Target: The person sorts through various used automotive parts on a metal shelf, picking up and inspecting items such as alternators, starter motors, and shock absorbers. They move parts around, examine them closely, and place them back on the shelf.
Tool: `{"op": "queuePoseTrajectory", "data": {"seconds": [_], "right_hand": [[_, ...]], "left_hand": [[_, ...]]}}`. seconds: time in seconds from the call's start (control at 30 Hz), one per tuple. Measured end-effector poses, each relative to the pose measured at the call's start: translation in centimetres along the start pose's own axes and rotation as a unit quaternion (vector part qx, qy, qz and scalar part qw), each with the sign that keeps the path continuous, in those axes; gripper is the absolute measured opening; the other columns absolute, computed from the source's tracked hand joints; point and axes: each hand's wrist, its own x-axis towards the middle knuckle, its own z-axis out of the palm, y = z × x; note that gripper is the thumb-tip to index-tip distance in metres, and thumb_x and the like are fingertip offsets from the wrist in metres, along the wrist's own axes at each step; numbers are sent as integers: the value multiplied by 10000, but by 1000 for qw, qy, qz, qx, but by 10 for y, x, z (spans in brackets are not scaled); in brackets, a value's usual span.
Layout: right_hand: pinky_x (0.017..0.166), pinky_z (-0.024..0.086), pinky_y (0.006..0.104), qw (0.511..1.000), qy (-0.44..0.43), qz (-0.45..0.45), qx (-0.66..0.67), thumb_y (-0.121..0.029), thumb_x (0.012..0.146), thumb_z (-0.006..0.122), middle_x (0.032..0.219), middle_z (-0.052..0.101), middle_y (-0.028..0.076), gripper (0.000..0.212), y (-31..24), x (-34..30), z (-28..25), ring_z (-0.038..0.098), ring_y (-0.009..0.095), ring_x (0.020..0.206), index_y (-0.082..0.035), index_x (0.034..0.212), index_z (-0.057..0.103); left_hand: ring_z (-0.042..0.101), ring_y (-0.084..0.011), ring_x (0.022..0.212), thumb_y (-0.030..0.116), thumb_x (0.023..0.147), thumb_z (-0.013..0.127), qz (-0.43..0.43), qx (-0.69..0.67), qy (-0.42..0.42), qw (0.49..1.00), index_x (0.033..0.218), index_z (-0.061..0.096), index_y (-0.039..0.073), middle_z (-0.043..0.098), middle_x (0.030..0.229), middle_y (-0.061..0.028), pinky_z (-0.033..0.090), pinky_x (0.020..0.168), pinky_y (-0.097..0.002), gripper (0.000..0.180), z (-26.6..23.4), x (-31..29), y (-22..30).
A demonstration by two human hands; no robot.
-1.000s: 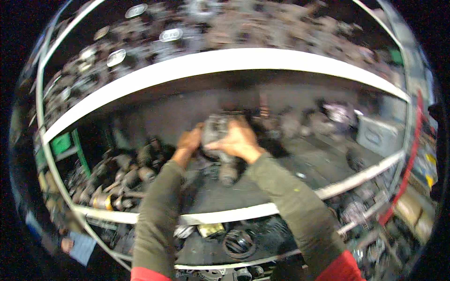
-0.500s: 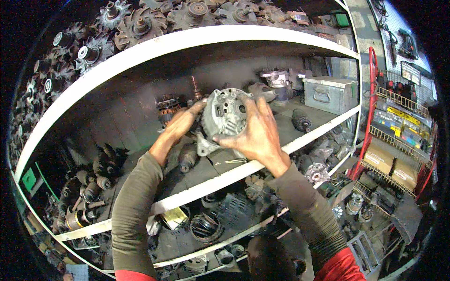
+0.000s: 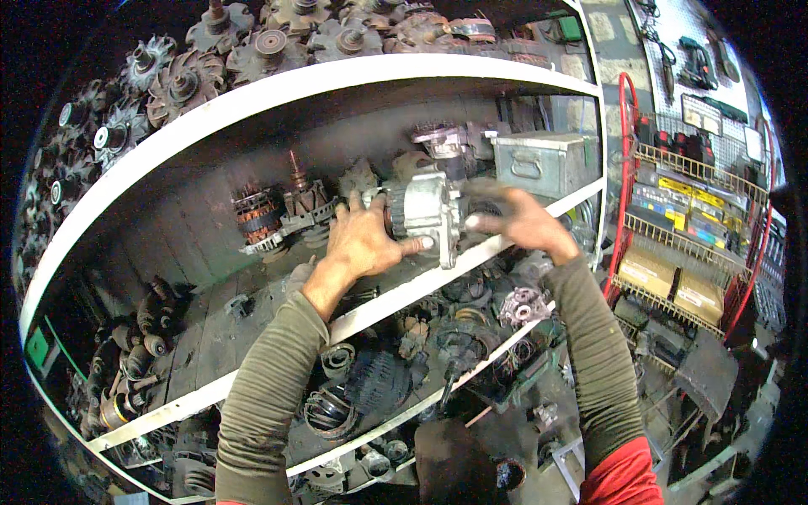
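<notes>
A silver-grey alternator is above the front edge of the middle shelf, turned side-on. My left hand grips its left side, fingers behind and thumb along the front. Just off its right end is my right hand, thumb and fingers apart and the fingers smeared by motion; a narrow gap seems to lie between it and the alternator. Behind the right fingers a dark armature lies on the shelf, partly covered. Left of my left hand stand a copper-wound stator part and an upright rotor with a copper-coloured shaft.
The white shelf edge crosses below my hands. Fan rotors crowd the shelf above; dark armatures lie at left. A grey metal box stands back right. More parts fill the lower shelf. A red-framed rack stands at right.
The alternator has turned from face-on to side-on. My right hand has come off its face to its right end. The view has swung right.
</notes>
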Motion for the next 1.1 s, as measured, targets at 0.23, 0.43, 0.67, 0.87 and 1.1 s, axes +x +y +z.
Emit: {"op": "queuePoseTrajectory", "data": {"seconds": [0.23, 0.43, 0.67, 0.87, 1.1], "right_hand": [[990, 484, 437, 970, -46, 170, -166, -425, 869, 739, 1233, 665, 224, 555, 41, 21, 14, 618, 388, 1175, -43, 1260, 640], [1025, 466, 414, 965, -109, 155, -183, -370, 829, 759, 1265, 647, 240, 607, 48, 29, 19, 604, 377, 1207, -89, 1342, 598], [1013, 483, 431, 956, -171, 147, -189, -291, 784, 766, 1229, 662, 246, 615, 53, 38, -13, 629, 383, 1163, -28, 1316, 603], [1034, 464, 423, 959, -179, 118, -187, -407, 713, 859, 1324, 607, 239, 843, 86, 27, -28, 592, 381, 1217, -17, 1388, 539], [993, 480, 462, 972, -120, 86, -182, -496, 706, 842, 1195, 667, 234, 745, 115, 30, -2, 625, 390, 1137, -52, 1266, 633]], "left_hand": [[268, -582, 1409, 726, 617, 795, 90, 22, 97, 991, 1555, 310, 113, 242, 1567, -337, 277, 1150, -631, 1221, 5, -24, 31], [278, -522, 1426, 565, 553, 901, 134, 117, 52, 983, 1568, 283, 260, 262, 1585, -254, 275, 1113, -687, 1227, 17, -30, 22], [358, -496, 1400, 370, 558, 945, 167, 52, 53, 983, 1559, 285, 200, 335, 1549, -275, 350, 1153, -536, 1211, 3, 15, -15], [264, -427, 1475, 237, 528, 962, 204, -120, 20, 971, 1571, 224, 83, 303, 1575, -269, 243, 1224, -478, 1287, -10, 27, -58], [384, -326, 1410, 148, 515, 981, 163, -321, -44, 932, 1546, 228, 106, 405, 1513, -181, 325, 1186, -428, 1278, 28, 31, -68]]}}
